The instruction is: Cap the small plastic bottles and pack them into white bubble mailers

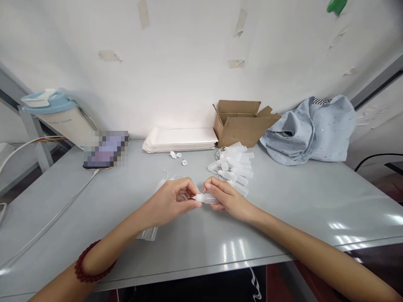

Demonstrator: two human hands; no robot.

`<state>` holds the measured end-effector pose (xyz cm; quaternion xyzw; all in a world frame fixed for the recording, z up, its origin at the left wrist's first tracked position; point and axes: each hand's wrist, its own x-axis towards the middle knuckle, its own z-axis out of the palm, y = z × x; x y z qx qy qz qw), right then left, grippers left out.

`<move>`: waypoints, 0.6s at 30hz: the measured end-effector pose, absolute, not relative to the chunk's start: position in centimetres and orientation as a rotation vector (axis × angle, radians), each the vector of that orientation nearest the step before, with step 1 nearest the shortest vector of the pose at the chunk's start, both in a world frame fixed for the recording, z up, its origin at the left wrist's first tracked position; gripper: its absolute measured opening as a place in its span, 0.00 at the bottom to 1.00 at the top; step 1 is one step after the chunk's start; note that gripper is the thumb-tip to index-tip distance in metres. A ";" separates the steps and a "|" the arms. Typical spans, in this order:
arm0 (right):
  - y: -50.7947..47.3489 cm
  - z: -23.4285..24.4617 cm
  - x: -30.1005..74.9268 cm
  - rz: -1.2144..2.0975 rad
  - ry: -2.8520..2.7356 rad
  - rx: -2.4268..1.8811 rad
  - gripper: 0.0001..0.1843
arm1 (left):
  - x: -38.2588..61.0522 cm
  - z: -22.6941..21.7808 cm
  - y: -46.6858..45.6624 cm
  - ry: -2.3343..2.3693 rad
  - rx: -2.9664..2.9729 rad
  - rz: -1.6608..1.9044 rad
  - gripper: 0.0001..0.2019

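Note:
A small translucent squeeze bottle with a thin needle tip lies level between my hands, its tip pointing left. My left hand pinches the white collar at its tip end between thumb and fingers. The body of the bottle is gripped by my right hand, its fingers partly hiding the far end. Just beyond my right hand lies a heap of similar bottles with white cords or strips among them. More clear bottles show partly behind my left forearm. Several small white caps rest on the table farther back.
A stack of white padded sleeves and an open cardboard box stand along the wall. At the right is a bundled light-blue cloth. A phone with a white cable leans by a blue-lidded tumbler on the grey table.

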<state>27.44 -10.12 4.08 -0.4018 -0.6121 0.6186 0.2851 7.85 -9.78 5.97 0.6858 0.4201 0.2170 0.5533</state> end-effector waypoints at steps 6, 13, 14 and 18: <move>-10.0 3.8 27.3 1.687 -1.542 -1.051 0.12 | 8.2 6.4 -9.9 1.028 1.636 0.586 0.07; -10.1 3.6 27.3 1.646 -1.517 -1.047 0.12 | 8.4 6.1 -9.6 1.050 1.628 0.459 0.19; -10.1 3.5 27.3 1.651 -1.516 -1.050 0.12 | 8.4 6.1 -9.7 1.038 1.654 0.459 0.18; -9.9 3.3 27.5 1.670 -1.520 -1.055 0.12 | 8.4 6.0 -10.1 1.013 1.770 0.601 0.09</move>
